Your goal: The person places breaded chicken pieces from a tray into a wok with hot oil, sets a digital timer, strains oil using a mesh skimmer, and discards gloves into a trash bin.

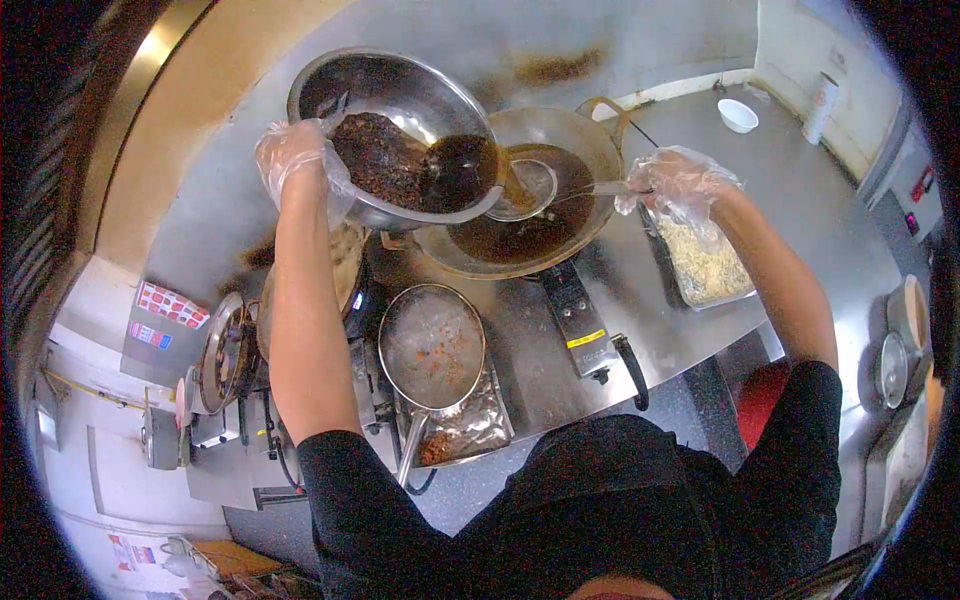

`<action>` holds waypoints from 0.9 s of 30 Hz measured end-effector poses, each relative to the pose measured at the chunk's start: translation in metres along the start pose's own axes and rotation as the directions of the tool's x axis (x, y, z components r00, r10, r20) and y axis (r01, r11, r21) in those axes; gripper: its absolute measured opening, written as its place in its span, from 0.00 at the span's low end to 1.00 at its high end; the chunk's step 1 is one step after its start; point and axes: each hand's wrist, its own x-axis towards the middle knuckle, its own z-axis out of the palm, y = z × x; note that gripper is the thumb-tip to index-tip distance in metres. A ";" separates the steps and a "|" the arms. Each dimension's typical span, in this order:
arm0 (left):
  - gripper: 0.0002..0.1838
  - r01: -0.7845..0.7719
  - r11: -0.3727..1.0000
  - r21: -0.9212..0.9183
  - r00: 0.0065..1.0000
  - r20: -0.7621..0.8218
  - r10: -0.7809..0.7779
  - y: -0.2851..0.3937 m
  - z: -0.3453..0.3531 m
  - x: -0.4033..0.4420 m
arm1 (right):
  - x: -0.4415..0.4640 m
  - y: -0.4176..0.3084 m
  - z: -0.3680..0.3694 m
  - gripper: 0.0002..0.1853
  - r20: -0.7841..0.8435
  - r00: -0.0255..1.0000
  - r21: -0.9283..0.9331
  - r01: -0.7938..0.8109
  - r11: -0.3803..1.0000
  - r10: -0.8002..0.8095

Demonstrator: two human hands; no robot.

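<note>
My left hand [300,165], in a clear plastic glove, grips the rim of a large steel bowl [450,85]. The bowl is tilted to the right, with dark brown oily liquid and dark solid bits in it. Brown liquid runs off its lip into a round mesh strainer [535,185]. Under the strainer stands a wide wok [595,140] with dark brown liquid [500,240] in it. My right hand [685,185], also gloved, is closed around the strainer's handle and holds it over the wok. The glove's loose plastic partly hides the fingers.
A larger strainer [430,340] with reddish crumbs rests on a metal tray [485,420] nearer me. Right of the wok is a tray of pale shreds [708,265]. A burner control box [580,320] sits before the wok. A white bowl [738,115] stands at the back right.
</note>
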 end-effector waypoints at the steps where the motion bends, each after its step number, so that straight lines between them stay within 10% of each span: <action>1: 0.17 -0.032 0.996 0.088 0.999 -0.008 0.033 0.003 -0.001 -0.001 | -0.002 -0.002 -0.001 0.10 -0.004 1.000 -0.086 -0.002 0.996 0.002; 8: 0.17 -0.090 0.991 0.100 0.995 -0.023 0.092 0.007 0.000 0.001 | -0.002 0.008 -0.002 0.11 -0.034 0.993 -0.317 0.098 0.943 -0.115; 14: 0.16 0.001 0.994 -0.111 1.000 0.029 0.002 0.022 -0.007 -0.008 | 0.010 0.032 0.004 0.07 -0.111 0.979 0.215 0.194 0.957 -0.173; 17: 0.16 -0.035 0.997 -0.064 0.999 0.007 0.036 0.020 -0.004 0.003 | 0.002 0.019 -0.002 0.05 -0.097 0.928 -0.309 0.317 0.897 -0.361; 19: 0.16 -0.122 0.992 0.042 0.992 -0.017 0.123 0.013 0.001 0.014 | -0.008 0.003 -0.010 0.15 0.027 0.999 -0.315 0.041 0.948 -0.034; 22: 0.17 -0.163 0.976 0.147 0.985 -0.024 0.168 0.026 -0.005 0.002 | -0.008 0.002 -0.011 0.13 0.051 0.989 -0.500 0.146 0.854 -0.139; 27: 0.17 -0.125 0.977 0.170 0.991 -0.016 0.130 0.047 -0.014 -0.018 | 0.001 0.017 -0.007 0.12 -0.001 0.993 -0.167 0.112 0.980 -0.114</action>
